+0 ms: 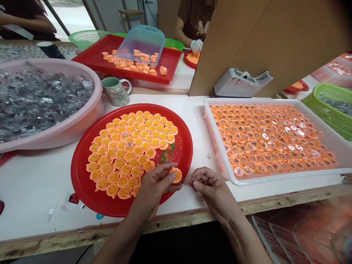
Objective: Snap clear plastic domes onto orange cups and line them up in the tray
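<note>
Pinching smooth round orange cup [176, 176] | left hand [156, 183] | right hand [213, 186] | fingertips [196, 184] pressed together

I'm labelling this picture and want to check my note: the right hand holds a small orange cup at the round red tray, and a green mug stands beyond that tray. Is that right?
Not quite: the head view shows the left hand holding the small orange cup at the round red tray. The green mug does stand beyond that tray.
</note>
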The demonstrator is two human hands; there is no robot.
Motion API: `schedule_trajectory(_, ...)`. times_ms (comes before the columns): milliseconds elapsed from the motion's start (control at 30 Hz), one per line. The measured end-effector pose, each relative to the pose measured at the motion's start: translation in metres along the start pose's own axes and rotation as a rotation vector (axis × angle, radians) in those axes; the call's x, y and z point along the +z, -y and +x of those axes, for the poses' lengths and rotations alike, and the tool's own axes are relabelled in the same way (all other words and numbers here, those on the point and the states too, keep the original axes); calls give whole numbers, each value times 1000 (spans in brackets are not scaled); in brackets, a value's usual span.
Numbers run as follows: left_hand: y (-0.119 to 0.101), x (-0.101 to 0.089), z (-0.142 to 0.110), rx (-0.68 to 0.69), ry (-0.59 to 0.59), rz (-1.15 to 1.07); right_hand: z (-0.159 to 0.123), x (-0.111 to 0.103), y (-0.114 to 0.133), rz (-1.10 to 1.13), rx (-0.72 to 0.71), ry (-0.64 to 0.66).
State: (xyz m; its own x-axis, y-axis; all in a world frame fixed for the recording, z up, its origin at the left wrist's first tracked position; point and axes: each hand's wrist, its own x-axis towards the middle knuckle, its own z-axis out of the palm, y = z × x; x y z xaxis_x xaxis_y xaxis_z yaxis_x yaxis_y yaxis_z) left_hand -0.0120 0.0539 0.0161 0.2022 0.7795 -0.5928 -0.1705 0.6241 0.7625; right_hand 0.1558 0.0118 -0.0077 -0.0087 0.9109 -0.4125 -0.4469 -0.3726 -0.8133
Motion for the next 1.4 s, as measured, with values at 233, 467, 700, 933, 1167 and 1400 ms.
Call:
schedule_trajectory(233, 7, -6, 5, 7, 25, -38, -1, -1, -2, -143, -65, -10)
schedule_trajectory(467, 10, -1, 5, -4, 34, -122, 0, 2, -4, -125, -39, -26)
schedule_trajectory(700, 11, 5, -5, 61, 121, 30, 1, 10, 1, -345, -100, -103)
schedule_trajectory(933, 12, 2, -7, 225, 206, 449, -7, 7, 0, -696, -366, -132)
schedule_trajectory(1167, 15, -3, -8, 534, 232, 638, -18, 9, 3, -857, -596, -155)
schedule_trajectory(1400, 13, -5, -10, 753, 297, 834, -20, 9, 3, -966, -792, -84)
